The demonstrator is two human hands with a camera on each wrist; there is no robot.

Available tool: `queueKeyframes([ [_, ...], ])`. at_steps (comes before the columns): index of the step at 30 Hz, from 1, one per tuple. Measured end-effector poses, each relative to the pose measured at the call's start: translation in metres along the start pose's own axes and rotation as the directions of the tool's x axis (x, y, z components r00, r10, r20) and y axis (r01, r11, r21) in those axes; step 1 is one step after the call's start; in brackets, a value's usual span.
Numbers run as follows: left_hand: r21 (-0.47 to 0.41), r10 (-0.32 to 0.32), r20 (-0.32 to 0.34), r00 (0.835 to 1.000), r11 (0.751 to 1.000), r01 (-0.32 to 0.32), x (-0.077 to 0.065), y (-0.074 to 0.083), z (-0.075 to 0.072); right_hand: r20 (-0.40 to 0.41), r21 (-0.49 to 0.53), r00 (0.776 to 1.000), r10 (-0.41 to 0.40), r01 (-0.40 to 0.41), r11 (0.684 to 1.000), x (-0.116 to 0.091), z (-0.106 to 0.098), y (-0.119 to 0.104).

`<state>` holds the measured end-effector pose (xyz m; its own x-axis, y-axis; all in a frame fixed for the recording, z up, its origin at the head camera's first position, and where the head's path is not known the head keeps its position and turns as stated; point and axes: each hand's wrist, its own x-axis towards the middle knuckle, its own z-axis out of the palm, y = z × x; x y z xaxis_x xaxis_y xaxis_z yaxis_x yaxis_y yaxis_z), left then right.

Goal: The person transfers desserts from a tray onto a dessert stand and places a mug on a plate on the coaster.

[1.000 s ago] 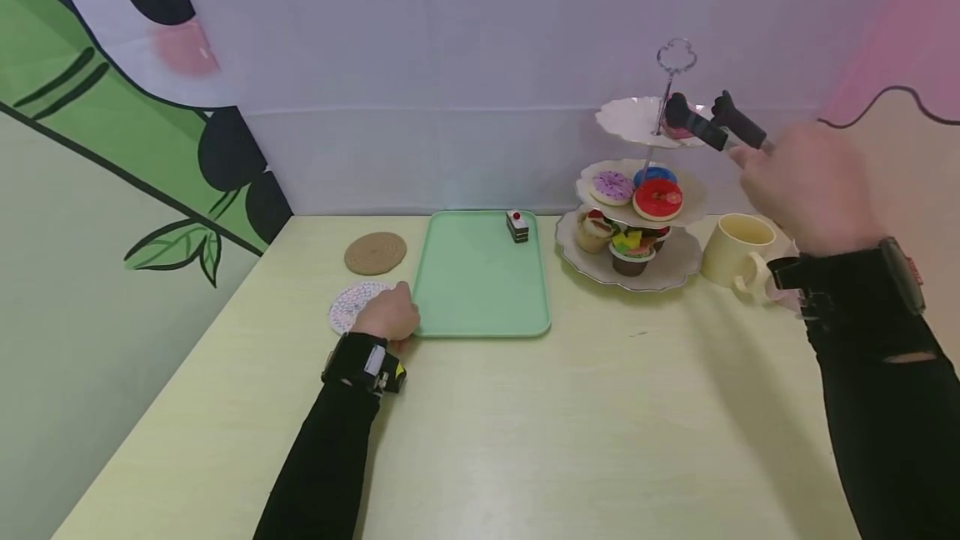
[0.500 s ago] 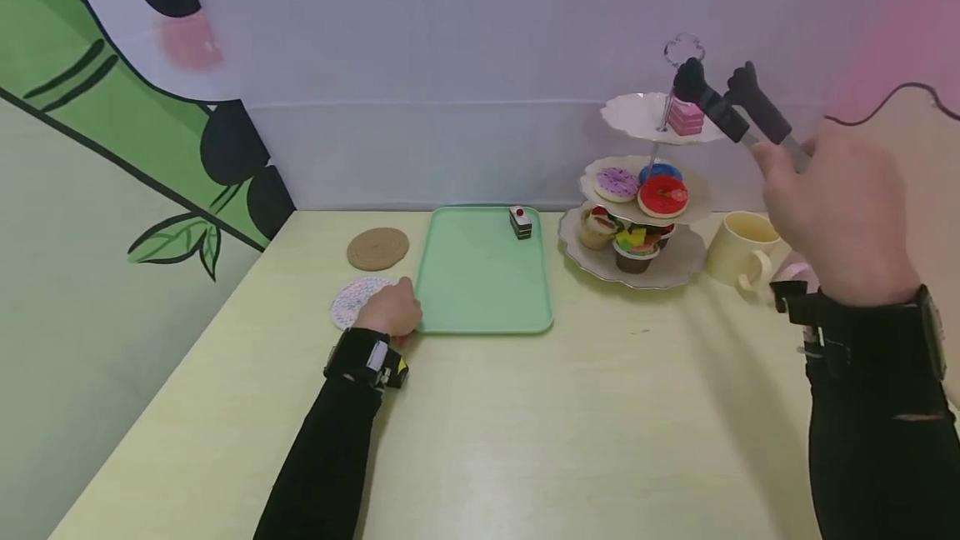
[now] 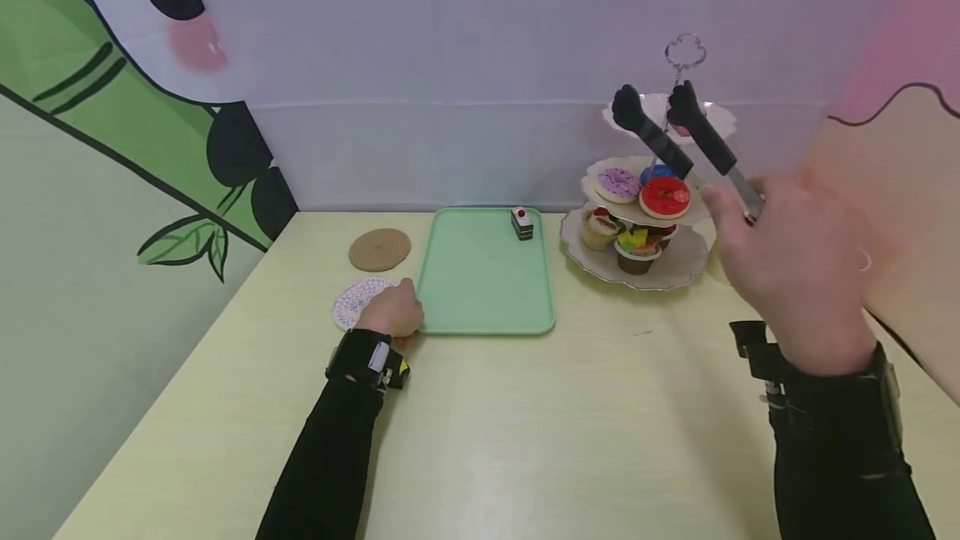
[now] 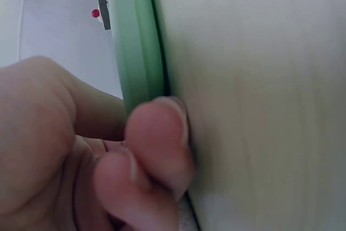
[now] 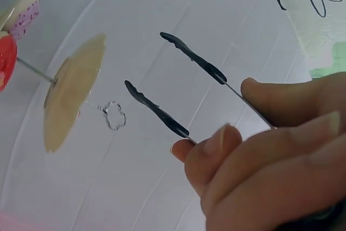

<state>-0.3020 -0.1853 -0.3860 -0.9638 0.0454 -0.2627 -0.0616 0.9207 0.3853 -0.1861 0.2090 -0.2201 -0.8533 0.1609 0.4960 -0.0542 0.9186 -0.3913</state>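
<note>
My left hand pinches the near left corner of the green tray; in the left wrist view, its curled fingers meet the tray edge. On the tray's far right corner lies a small cake slice with a red cherry. My right hand holds tongs with black hand-shaped tips, spread apart with nothing between them. They hover before the upper tiers of a three-tier stand. A pink cake on the top tier is mostly hidden behind one tip.
Purple, red and blue doughnuts sit on the middle tier, cupcakes on the bottom one. Left of the tray lie a brown round coaster and a speckled coaster. A yellow mug is nearly all hidden behind my right hand.
The tongs drew back from beside the pink cake, then swung left and slightly down, their arms spreading wider. My right hand came lower and now covers the mug. The left hand stayed put.
</note>
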Motion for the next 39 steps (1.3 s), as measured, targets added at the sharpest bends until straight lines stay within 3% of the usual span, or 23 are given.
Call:
queueKeyframes([
  [5,0.006,0.001,-0.001,1.000,1.000,-0.001,0.001,-0.001,0.000,0.043,0.072,0.998,-0.055,0.051,0.996,-0.006,0.020,-0.010],
  [10,0.008,0.010,-0.001,1.000,1.000,-0.010,0.002,0.000,0.001,0.101,0.184,0.990,-0.102,0.082,0.979,0.003,0.042,-0.013],
  [16,0.008,0.011,-0.008,1.000,1.000,-0.011,0.003,0.005,-0.001,0.051,0.271,0.981,-0.187,0.166,0.948,0.026,0.075,-0.013],
  [27,-0.020,-0.010,-0.002,1.000,1.000,0.010,0.006,0.010,-0.003,0.217,0.235,0.955,-0.201,0.148,0.961,0.070,0.147,-0.023],
  [32,-0.018,-0.011,-0.009,1.000,1.000,0.011,0.003,0.010,-0.003,0.292,0.203,0.943,-0.160,0.102,0.974,0.077,0.170,-0.025],
  [39,-0.011,-0.039,-0.012,0.999,0.999,0.039,0.000,0.013,-0.005,0.331,0.155,0.940,-0.083,0.033,0.987,0.078,0.192,-0.025],
])
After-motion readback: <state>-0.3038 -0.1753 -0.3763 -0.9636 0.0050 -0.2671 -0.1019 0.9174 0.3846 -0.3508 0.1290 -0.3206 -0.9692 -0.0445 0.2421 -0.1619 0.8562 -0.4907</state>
